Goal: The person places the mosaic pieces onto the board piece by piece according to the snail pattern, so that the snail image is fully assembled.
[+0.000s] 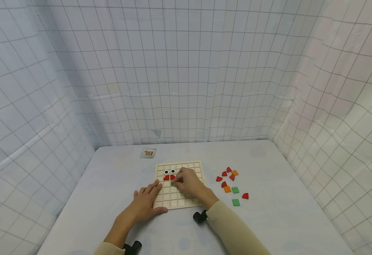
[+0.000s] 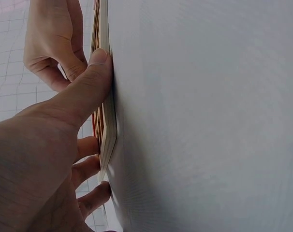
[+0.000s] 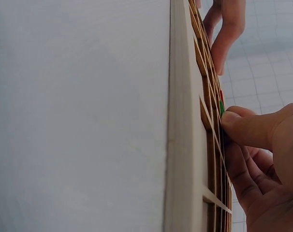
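A pale wooden grid board [image 1: 177, 202] lies on the table in the head view. Two round black-and-white eye pieces [image 1: 166, 172] sit in its upper left cells, with red curved pieces [image 1: 166, 177] directly below them. Thumb and fingers of my right hand [image 1: 189, 182] pinch a small green square tile [image 3: 221, 107] at the grid, just under the red pieces; the fingers cover most of it. My left hand [image 1: 145, 203] rests spread at the board's lower left corner, its thumb along the front edge and its fingertips at the left side.
Right of the board lie loose red quarter-round pieces [image 1: 245, 196], orange squares [image 1: 227, 189] and green squares [image 1: 236, 202]. A small picture card [image 1: 148, 153] lies behind the board to the left. Grid-patterned white curtains [image 1: 186, 88] surround the white table.
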